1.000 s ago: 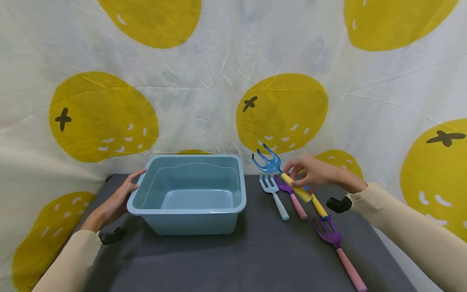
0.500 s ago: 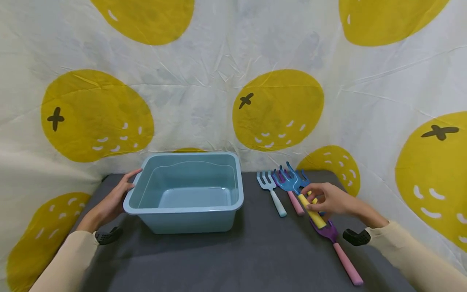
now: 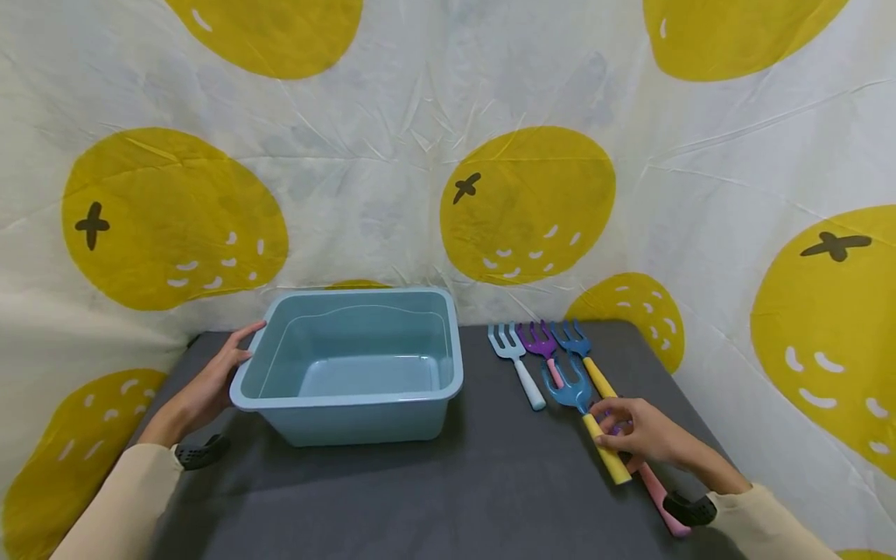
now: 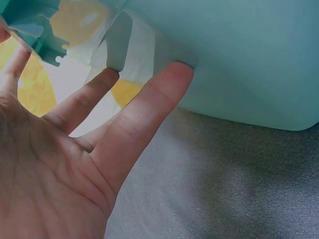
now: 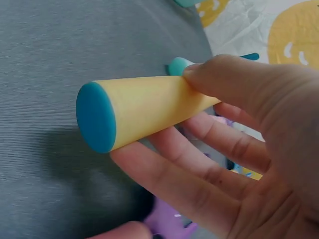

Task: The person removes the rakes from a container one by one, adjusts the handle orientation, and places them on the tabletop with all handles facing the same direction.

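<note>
In the head view my right hand (image 3: 649,435) pinches the yellow handle of a blue hand fork (image 3: 607,453) between thumb and fingers. Its blue-capped handle end (image 5: 94,117) is close in the right wrist view, above the dark cloth. Below the hand lies a purple hand fork with a pink handle (image 3: 661,502), partly hidden. On the left, my left hand (image 3: 203,393) rests its fingertips against the side of a light blue tub (image 3: 357,426). The left wrist view shows those fingers (image 4: 132,117) fairly straight under the tub's rim.
Behind the held fork, a pale blue hand fork (image 3: 526,381), a purple one (image 3: 540,346) and another blue one with a yellow handle (image 3: 599,379) lie side by side. A dark cloth (image 3: 448,498) covers the table. A patterned curtain (image 3: 378,202) hangs behind.
My right hand has brought the blue hand fork rightward and down toward the table's near side, over the purple one. The left hand stays at the tub; the view has shifted slightly.
</note>
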Demonstrator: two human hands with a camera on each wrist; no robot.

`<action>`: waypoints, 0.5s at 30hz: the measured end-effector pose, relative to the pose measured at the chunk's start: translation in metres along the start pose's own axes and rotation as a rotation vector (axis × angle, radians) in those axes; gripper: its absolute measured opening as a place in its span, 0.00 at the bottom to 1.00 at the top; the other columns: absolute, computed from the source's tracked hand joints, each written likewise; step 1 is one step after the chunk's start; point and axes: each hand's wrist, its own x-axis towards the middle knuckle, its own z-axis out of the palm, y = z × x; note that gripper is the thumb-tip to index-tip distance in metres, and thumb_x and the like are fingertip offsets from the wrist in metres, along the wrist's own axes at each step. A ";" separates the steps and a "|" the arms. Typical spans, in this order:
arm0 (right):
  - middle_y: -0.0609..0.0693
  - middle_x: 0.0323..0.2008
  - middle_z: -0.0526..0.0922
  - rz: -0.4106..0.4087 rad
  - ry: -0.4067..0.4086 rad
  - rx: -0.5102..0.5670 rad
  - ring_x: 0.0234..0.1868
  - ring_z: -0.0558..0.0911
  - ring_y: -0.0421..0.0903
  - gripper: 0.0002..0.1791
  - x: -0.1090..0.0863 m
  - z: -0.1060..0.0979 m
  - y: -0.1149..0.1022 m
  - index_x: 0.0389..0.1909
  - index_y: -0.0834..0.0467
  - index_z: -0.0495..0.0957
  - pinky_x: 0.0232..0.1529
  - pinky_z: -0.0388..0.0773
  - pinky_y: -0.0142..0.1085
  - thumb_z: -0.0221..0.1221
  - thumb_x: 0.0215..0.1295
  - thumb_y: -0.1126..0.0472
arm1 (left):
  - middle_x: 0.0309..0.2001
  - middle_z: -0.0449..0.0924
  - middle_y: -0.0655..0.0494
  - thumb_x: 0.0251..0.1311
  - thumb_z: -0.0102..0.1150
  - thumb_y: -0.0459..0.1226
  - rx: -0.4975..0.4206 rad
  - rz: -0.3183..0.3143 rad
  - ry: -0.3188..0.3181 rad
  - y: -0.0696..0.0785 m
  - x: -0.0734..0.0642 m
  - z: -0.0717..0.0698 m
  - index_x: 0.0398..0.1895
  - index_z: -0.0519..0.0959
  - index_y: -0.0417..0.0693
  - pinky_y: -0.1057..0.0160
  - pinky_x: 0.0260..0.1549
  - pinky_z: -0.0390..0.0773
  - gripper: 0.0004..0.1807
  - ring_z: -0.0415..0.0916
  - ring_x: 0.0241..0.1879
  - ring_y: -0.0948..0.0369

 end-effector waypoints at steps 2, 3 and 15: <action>0.61 0.41 0.80 0.016 -0.008 0.019 0.32 0.84 0.53 0.26 -0.003 0.005 0.005 0.62 0.70 0.72 0.24 0.83 0.52 0.66 0.68 0.63 | 0.80 0.32 0.41 0.80 0.35 0.49 0.002 0.001 -0.001 0.001 0.000 0.000 0.83 0.38 0.71 0.52 0.51 0.76 0.34 0.54 0.68 0.37; 0.60 0.41 0.80 0.026 -0.011 0.029 0.33 0.84 0.53 0.26 -0.005 0.007 0.007 0.62 0.70 0.72 0.24 0.83 0.51 0.66 0.68 0.63 | 0.80 0.32 0.41 0.80 0.35 0.49 0.003 -0.001 -0.001 0.001 0.000 0.000 0.83 0.38 0.71 0.52 0.51 0.76 0.34 0.54 0.68 0.37; 0.57 0.38 0.82 0.128 -0.010 0.059 0.31 0.84 0.54 0.26 -0.022 0.024 0.021 0.60 0.71 0.72 0.22 0.83 0.51 0.67 0.66 0.64 | 0.79 0.32 0.42 0.80 0.34 0.49 0.003 0.004 -0.011 -0.001 0.001 -0.002 0.83 0.38 0.73 0.51 0.52 0.76 0.33 0.53 0.67 0.37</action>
